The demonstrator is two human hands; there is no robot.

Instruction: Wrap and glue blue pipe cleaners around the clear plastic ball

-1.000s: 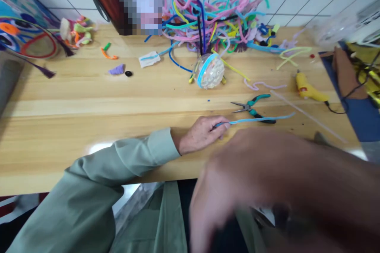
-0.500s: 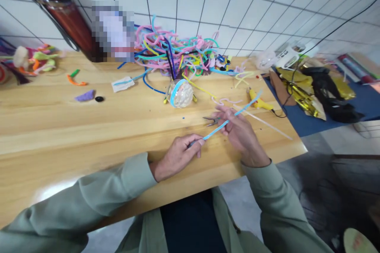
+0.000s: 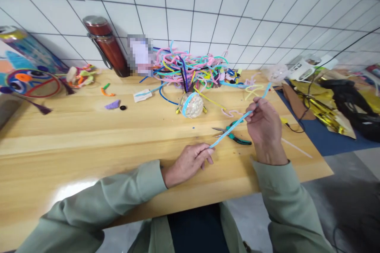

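A light blue pipe cleaner (image 3: 230, 129) stretches slantwise between my two hands above the table. My left hand (image 3: 190, 162) pinches its lower end between thumb and fingers. Farther up and to the right, my right hand (image 3: 265, 125) grips it near the other end, and a short tip sticks out past the fingers. Beneath the pipe cleaner lie pliers with teal and black handles (image 3: 241, 140). Beyond them rests a clear round ball with pale filling and a light blue band (image 3: 193, 105).
A tangled heap of coloured pipe cleaners (image 3: 190, 65) lies against the tiled wall. Left of it stands a red-brown thermos (image 3: 110, 49). A purple scrap (image 3: 113, 104) and a black round piece (image 3: 122, 108) lie on the wooden table (image 3: 74, 138). Gold foil packaging (image 3: 323, 108) sits at the right.
My right hand has come from close in front of the camera to the pipe cleaner and now grips it near its far end. My left hand has kept its pinch. The camera view has shifted.
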